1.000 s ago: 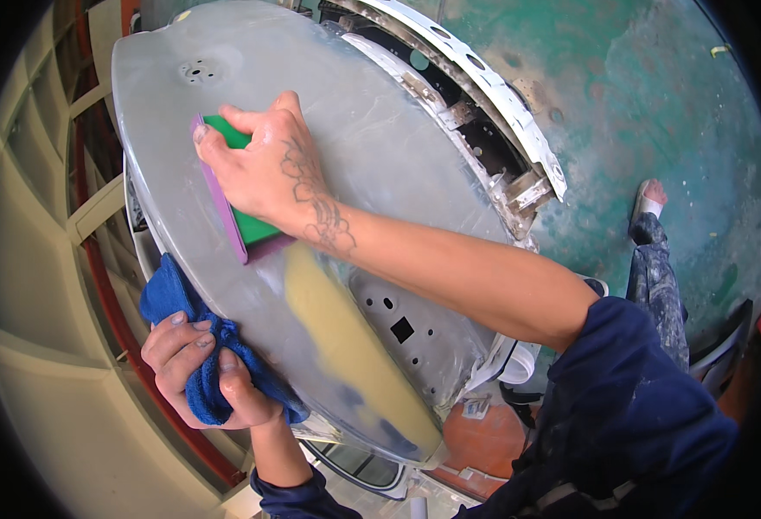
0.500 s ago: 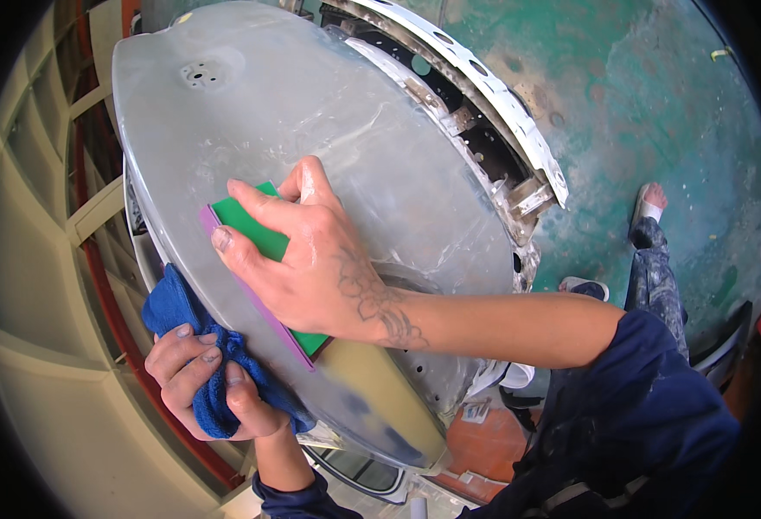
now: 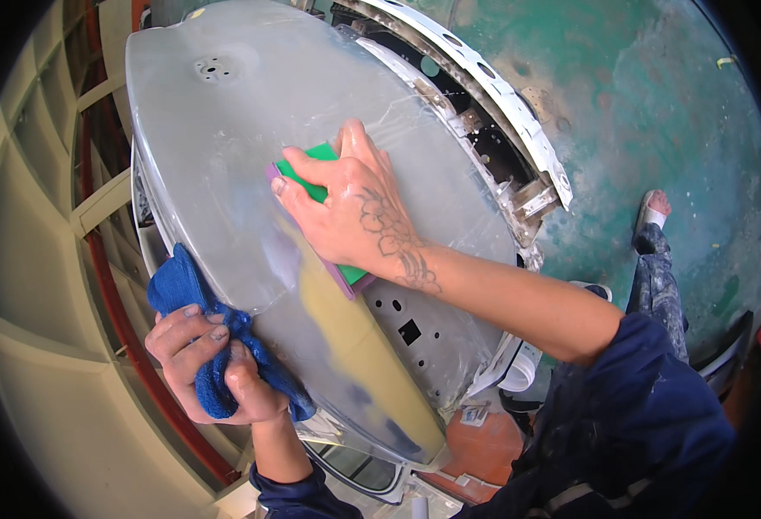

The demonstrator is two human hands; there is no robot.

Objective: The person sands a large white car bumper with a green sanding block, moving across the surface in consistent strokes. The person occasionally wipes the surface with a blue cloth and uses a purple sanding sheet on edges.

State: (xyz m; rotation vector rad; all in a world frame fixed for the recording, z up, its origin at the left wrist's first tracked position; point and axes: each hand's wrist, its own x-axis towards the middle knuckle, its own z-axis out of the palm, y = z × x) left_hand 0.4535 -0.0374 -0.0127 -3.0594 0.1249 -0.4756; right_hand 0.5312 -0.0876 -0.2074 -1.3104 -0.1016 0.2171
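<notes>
A grey car body panel (image 3: 212, 164), wet-looking and scuffed, spreads beneath both hands. Down its near part runs a pale yellow filler strip (image 3: 350, 333) with blurred edges. My right hand (image 3: 359, 208) grips a green sanding block (image 3: 313, 164) with a purple lower layer, its long purple face flat on the panel at the upper end of the strip. The palm covers much of the block. Bunched in my left hand (image 3: 195, 355) is a damp blue cloth (image 3: 175, 284), at the panel's left edge; the fingers close round its folds.
A white metal frame (image 3: 484, 86) with dark gaps borders the panel's far right side. Holes (image 3: 409, 332) pierce the panel near its right lower edge. Beige ribbed structure and a red pipe (image 3: 104, 285) stand at left. My foot (image 3: 655, 208) is on the green floor.
My right hand has slid the sanding block up and to the right across the panel, uncovering more of the yellow strip and the holes. My left hand stays closed on the cloth.
</notes>
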